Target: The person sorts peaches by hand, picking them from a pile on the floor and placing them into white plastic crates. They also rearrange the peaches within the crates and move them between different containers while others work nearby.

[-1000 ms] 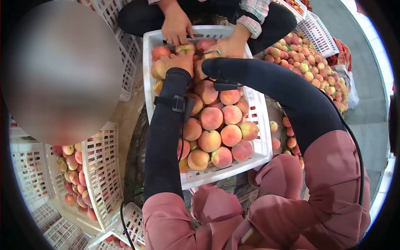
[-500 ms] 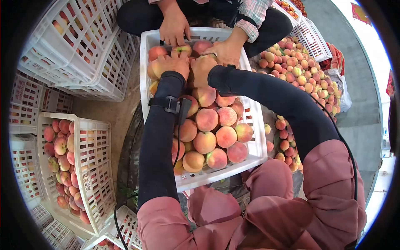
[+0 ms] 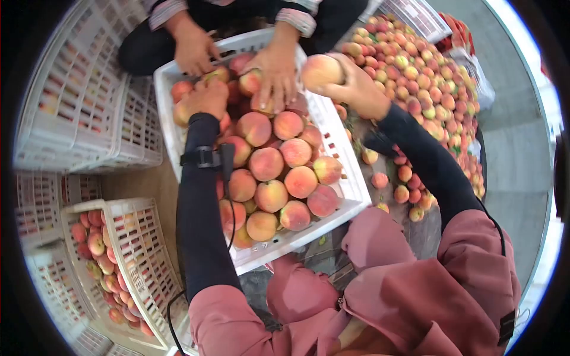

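A white plastic crate [image 3: 351, 199] full of peaches [image 3: 266, 164] stands tilted in front of me. Near its far left corner, my left hand [image 3: 205, 99] is closed over a peach, which its own fingers mostly hide. Past the crate's right rim, my right hand [image 3: 359, 89] grips a large pale peach [image 3: 322, 72] and lifts it clear of the others. Opposite me, a co-worker's hand [image 3: 195, 50] reaches to a peach beside my left hand. The co-worker's other hand [image 3: 274, 74] lies over peaches in the middle of the far end.
A big heap of peaches [image 3: 424, 83] lies on the floor to the right, with several loose ones nearer me. Stacked white crates [image 3: 77, 101] rise at the left. Below them stands another crate of peaches [image 3: 139, 237]. A cable hangs along my left arm.
My right hand has moved right, out of the crate, with a peach in it. My left hand stays at the far left corner. The view has shifted, and the co-worker's hands have moved over the fruit.
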Demonstrator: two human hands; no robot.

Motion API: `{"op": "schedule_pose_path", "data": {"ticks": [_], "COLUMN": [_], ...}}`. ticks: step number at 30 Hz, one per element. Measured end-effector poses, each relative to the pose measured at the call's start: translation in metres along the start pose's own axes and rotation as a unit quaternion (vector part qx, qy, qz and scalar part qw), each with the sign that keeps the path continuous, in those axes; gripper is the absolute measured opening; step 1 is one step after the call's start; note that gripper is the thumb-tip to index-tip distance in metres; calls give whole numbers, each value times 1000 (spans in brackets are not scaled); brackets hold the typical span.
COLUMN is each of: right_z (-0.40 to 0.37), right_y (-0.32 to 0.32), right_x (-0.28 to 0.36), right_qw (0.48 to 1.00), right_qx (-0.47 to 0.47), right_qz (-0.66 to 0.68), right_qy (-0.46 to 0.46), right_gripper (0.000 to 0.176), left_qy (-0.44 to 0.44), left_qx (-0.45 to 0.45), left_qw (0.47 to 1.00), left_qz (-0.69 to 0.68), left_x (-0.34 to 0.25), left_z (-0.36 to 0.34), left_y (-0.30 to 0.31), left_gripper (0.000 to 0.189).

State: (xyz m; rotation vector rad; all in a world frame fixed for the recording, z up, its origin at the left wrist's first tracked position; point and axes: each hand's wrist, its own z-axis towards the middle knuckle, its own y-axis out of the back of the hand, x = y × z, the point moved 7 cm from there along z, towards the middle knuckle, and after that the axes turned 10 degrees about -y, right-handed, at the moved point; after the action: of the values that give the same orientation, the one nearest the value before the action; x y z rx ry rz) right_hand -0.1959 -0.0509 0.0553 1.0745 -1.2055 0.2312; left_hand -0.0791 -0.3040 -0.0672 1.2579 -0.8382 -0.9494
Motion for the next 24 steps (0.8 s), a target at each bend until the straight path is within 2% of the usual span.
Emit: {"op": "schedule_pose_path", "data": {"ticks": [1,2,3,4,5,6,7,8,9,10,12,14,16,17,18,19,20,21,22,23,24], "right_z": [-28,-63,-95,-132,-169,-209,-240,-266,-281,-284,-276,-248,-215,-195,-184,-163,-148,-126,-104,-77,-51], "right_y": [23,37,47,58,59,52,42,32,24,20,15,23,42,40,57,81,102,119,132,139,148], "right_x": [-18,-42,-73,-123,-146,-219,-231,-259,-275,-284,-314,-328,-329,-373,-378,-361,-345,-334,-330,-338,-345], "right_qw": [999,995,989,983,967,932,885,846,806,791,773,765,783,840,883,912,911,915,888,871,864], "right_qx": [-35,-55,-67,-101,-130,-119,-136,-124,-152,-153,-157,-190,-204,-209,-265,-274,-280,-304,-381,-372,-360], "right_qz": [-21,72,106,56,112,153,263,300,303,343,387,417,405,367,209,24,-76,-127,-237,-306,-350], "right_qy": [9,-47,-74,-142,-190,-308,-359,-423,-485,-483,-478,-453,-425,-342,-326,-306,-294,-232,-101,-96,-48], "right_gripper": [59,63,63,60,59,57,53,51,53,53,52,48,53,59,68,67,67,63,51,43,32], "left_qy": [-36,-68,-103,-136,-149,-98,-144,-150,-59,-32,-118,-61,-65,-70,-59,-46,-47,-53,-60,-58,-60], "left_qx": [-7,32,67,-36,31,16,5,-4,4,20,-46,10,-2,0,1,2,2,1,2,5,-1], "left_qw": [999,996,989,985,982,993,977,973,997,998,991,996,996,995,997,999,998,998,998,998,998], "left_qz": [20,52,84,99,108,66,158,177,55,51,39,63,67,71,49,28,33,33,32,37,-24], "left_x": [2,-3,-11,-12,-2,11,11,20,23,17,25,28,46,52,56,59,60,58,52,41,26], "left_z": [7,10,7,1,13,14,8,9,5,2,1,-1,-1,-3,-4,-5,-6,-7,-8,-8,-9], "left_y": [-13,-7,-1,0,-21,-35,-36,-43,-30,-19,-27,-22,-32,-38,-39,-36,-33,-30,-27,-21,-10], "left_gripper": [32,30,29,27,31,35,40,43,46,47,46,44,45,45,45,45,45,46,46,46,46]}}
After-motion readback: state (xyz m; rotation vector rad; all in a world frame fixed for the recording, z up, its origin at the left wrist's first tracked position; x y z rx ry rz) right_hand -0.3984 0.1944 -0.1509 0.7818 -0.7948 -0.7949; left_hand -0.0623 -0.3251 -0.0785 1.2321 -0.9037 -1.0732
